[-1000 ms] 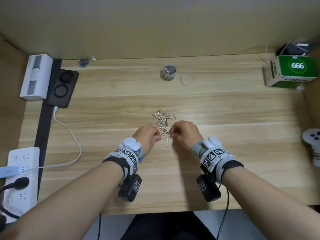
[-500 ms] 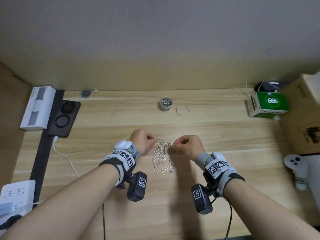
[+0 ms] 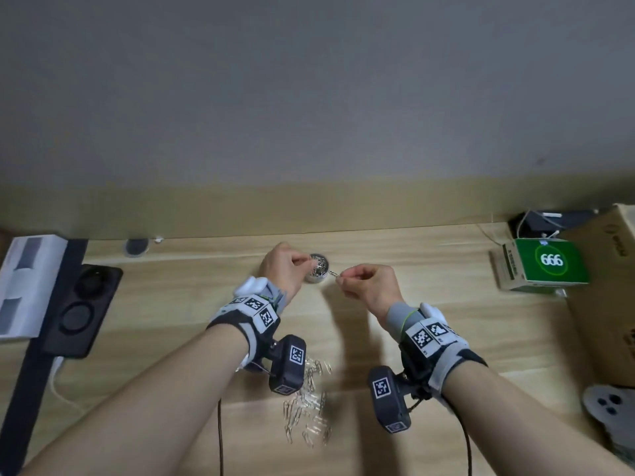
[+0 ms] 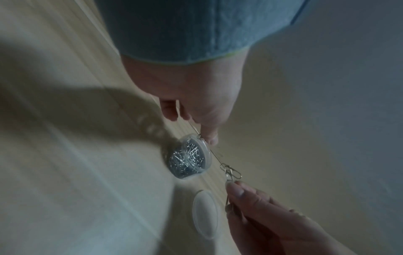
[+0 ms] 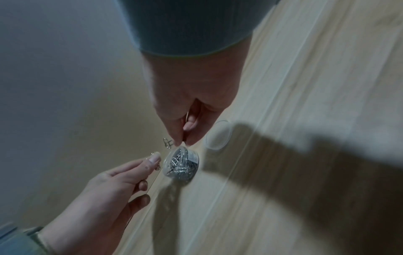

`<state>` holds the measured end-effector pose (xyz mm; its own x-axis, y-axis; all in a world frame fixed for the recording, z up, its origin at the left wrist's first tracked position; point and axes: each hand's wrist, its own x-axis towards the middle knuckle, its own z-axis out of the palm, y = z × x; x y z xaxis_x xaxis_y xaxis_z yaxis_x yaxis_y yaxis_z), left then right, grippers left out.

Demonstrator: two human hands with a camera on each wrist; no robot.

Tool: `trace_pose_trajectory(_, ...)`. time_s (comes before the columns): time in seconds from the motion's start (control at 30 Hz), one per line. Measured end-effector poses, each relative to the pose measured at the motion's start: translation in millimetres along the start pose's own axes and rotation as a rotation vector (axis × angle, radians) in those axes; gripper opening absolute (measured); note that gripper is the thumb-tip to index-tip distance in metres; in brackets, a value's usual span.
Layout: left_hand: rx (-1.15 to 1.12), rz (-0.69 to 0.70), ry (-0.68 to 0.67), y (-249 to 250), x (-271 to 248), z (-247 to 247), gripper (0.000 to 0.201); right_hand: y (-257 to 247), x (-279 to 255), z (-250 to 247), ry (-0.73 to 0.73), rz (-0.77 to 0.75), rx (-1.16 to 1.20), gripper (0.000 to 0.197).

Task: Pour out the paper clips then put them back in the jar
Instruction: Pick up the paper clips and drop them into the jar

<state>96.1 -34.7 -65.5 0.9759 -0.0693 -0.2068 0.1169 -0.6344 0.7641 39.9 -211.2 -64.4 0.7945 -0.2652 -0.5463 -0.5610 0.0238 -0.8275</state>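
The small clear jar point(image 3: 318, 269), partly filled with paper clips, stands near the back of the wooden desk point(image 3: 429, 304). My left hand point(image 3: 304, 261) pinches a few linked clips right over the jar's mouth point(image 4: 188, 158). My right hand point(image 3: 343, 277) is just right of the jar and pinches hanging clips point(image 4: 231, 172) at rim height. A thin strand of clips seems to run between both hands. The round clear lid point(image 5: 217, 134) lies flat beside the jar, under the right hand. A loose pile of clips point(image 3: 309, 407) lies on the desk below my wrists.
At the left edge sit a white box point(image 3: 27, 286) and a black charging pad point(image 3: 82, 297). A green box point(image 3: 546, 266), a cardboard box point(image 3: 604, 297) and a grey controller point(image 3: 611, 410) stand on the right. The wall rises behind the desk.
Both hands rose from the pile with pinched clips and moved back to the jar. The view has tilted up toward the wall.
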Motion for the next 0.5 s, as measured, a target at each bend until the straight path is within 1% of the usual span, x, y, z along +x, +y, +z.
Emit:
trace_pose_trajectory(0.07, 0.01, 0.007, 0.011, -3.0, 12.2, 7.7, 0.016, 0.9, 9.1, -1.9, 0.01, 0.017, 0.003, 0.012)
trace_pose_trajectory(0.13, 0.023, 0.002, -0.012, -10.1, 22.6, 17.5, 0.015, 5.0, 20.9, -4.5, 0.016, 0.034, 0.009, 0.013)
trace_pose_trajectory(0.23, 0.017, 0.007, -0.034, -17.4, 23.3, 21.6, 0.019, 5.5, 24.4, -5.7, 0.011, 0.043, 0.028, 0.013)
trace_pose_trajectory(0.37, -0.06, -0.017, -0.047, -17.9, 22.8, 24.2, 0.026, 1.2, 28.0, -2.4, 0.004, 0.039, 0.027, 0.009)
trace_pose_trajectory(0.43, -0.122, -0.053, -0.038, -19.0, 22.5, 22.7, 0.023, -3.8, 27.8, 0.6, -0.002, 0.042, 0.03, 0.008)
trace_pose_trajectory(0.5, -0.143, -0.079, -0.035, -17.8, 20.2, 19.6, 0.015, -9.5, 27.6, 3.6, -0.012, 0.045, 0.035, 0.009)
